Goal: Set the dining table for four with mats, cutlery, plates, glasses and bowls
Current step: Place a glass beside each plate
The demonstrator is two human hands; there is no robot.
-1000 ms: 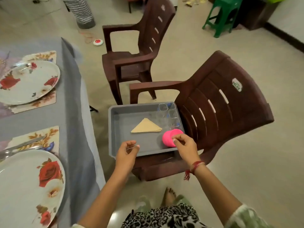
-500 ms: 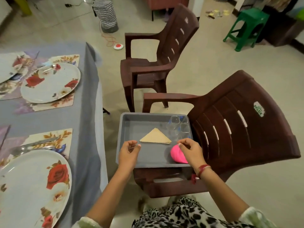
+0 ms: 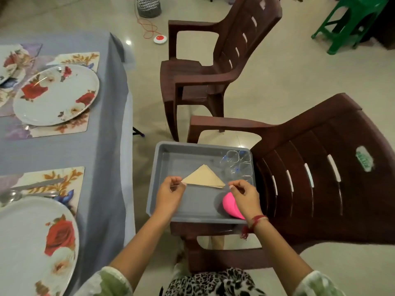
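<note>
On your tabletop (image 3: 64, 150), the far round white rose-printed plate (image 3: 56, 95) sits on a floral rectangular mat (image 3: 79, 58). The near plate (image 3: 32, 248) overlaps the near mat (image 3: 64, 178), where a steel knife (image 3: 38, 184) and spoon (image 3: 12, 195) lie side by side. In your grey plastic tray (image 3: 192, 218), clear glasses (image 3: 237, 159) cluster far-right and a pink bowl (image 3: 230, 205) lies near-right.

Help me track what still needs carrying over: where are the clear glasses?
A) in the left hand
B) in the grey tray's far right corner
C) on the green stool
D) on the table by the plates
B: the clear glasses stand clustered in the far right corner of the grey tray on the near chair.
</note>
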